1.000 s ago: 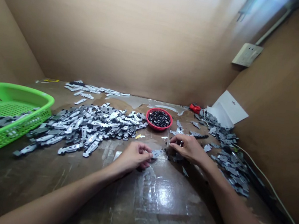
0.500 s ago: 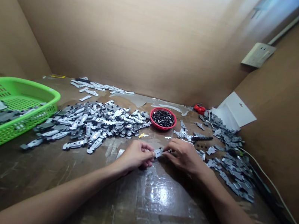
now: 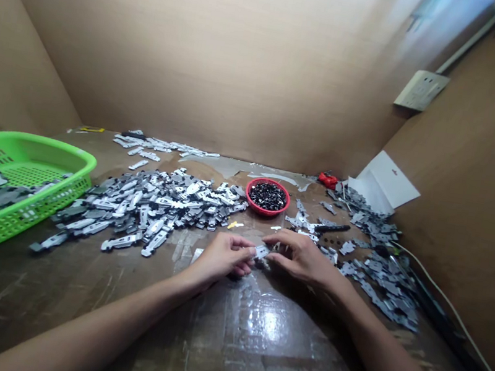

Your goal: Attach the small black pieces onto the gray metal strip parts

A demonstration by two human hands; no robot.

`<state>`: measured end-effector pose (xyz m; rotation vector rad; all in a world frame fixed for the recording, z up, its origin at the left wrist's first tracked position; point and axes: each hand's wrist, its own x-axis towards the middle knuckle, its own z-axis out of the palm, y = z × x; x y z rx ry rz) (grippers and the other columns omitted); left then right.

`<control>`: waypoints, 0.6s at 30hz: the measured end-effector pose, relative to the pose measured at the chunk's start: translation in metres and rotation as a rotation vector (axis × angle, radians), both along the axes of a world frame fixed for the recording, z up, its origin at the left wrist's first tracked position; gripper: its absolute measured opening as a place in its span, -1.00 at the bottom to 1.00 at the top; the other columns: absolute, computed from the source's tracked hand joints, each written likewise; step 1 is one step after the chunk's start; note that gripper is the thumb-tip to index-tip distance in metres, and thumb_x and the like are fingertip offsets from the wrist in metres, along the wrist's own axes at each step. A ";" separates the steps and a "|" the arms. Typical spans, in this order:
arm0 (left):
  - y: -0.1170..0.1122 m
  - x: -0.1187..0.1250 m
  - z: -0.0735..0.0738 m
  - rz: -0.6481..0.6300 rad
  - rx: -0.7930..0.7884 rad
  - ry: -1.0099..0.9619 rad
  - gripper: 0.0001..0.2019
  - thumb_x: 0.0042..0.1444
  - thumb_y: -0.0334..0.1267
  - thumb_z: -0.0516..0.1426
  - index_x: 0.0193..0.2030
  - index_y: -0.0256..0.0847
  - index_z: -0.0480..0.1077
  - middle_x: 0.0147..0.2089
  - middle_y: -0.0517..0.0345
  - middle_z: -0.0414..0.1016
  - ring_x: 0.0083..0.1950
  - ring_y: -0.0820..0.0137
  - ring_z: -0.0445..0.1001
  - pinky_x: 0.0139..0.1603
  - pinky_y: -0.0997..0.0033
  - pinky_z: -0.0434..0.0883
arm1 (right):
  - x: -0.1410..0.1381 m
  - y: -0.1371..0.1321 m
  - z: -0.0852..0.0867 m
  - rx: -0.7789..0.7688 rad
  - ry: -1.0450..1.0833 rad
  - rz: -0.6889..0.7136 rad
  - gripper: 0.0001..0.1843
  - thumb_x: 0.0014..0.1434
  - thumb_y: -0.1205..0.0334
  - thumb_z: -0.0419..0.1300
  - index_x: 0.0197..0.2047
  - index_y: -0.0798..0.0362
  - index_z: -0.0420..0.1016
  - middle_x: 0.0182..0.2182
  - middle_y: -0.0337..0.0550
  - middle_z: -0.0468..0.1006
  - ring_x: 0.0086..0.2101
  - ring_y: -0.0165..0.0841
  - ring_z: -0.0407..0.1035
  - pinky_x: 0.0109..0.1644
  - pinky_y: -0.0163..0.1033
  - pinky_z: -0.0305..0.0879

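A small grey-white flat piece shaped like a toy race car (image 3: 261, 252) is pinched between the thumb and fingers of my left hand (image 3: 229, 255), low over the table. At the piece's right end is my right hand (image 3: 299, 256), its thumb and forefinger spread apart around that end. Whether the right fingertips touch the piece is too small to tell. Just beyond the hands stands a red basket (image 3: 266, 211) full of small black wheel-like parts (image 3: 267, 195). Left of it lies a large heap of toy race cars (image 3: 169, 204) with black wheels.
A green basket (image 3: 9, 232) at the left holds some grey pieces. More grey car pieces (image 3: 382, 282) lie at the right, near a black pen-like tool (image 3: 332, 228) and a pale cable (image 3: 455, 300). White pieces (image 3: 155, 144) lie along the back wall, and a white card (image 3: 389, 180) leans at the right.
The fingers of my right hand have spread apart at the piece's end, where they were pinched closer together. My left hand still holds the piece. The view has shifted slightly.
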<state>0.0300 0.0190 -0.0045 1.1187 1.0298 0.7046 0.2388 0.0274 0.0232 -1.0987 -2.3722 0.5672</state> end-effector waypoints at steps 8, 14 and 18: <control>0.000 0.001 0.001 0.047 -0.037 -0.025 -0.67 0.00 -0.19 0.18 -0.13 -0.37 0.36 -0.47 0.06 0.48 -0.56 0.53 0.44 -0.53 0.58 0.37 | 0.003 0.007 -0.008 -0.176 0.149 -0.048 -0.73 0.12 0.17 0.11 -0.12 0.02 0.50 -0.25 -0.14 0.55 -0.27 -0.34 0.41 -0.17 -0.28 0.28; 0.001 0.002 -0.001 0.054 -0.010 -0.013 -0.70 0.04 -0.22 0.15 -0.12 -0.35 0.33 -0.47 0.06 0.47 -0.56 0.52 0.44 -0.53 0.57 0.36 | 0.012 0.015 -0.007 -0.126 0.128 -0.228 -0.66 0.09 0.08 0.13 -0.12 0.05 0.50 -0.36 -0.16 0.54 -0.39 -0.36 0.37 -0.30 -0.29 0.25; 0.000 0.003 -0.001 0.008 0.046 -0.016 -0.61 -0.02 -0.10 0.18 -0.11 -0.32 0.33 -0.47 0.08 0.46 -0.53 0.49 0.46 -0.53 0.57 0.36 | 0.008 0.010 -0.007 -0.328 0.164 -0.154 -0.66 0.09 0.02 0.10 -0.25 0.10 0.52 -0.47 -0.20 0.52 -0.48 -0.42 0.33 -0.44 -0.36 0.20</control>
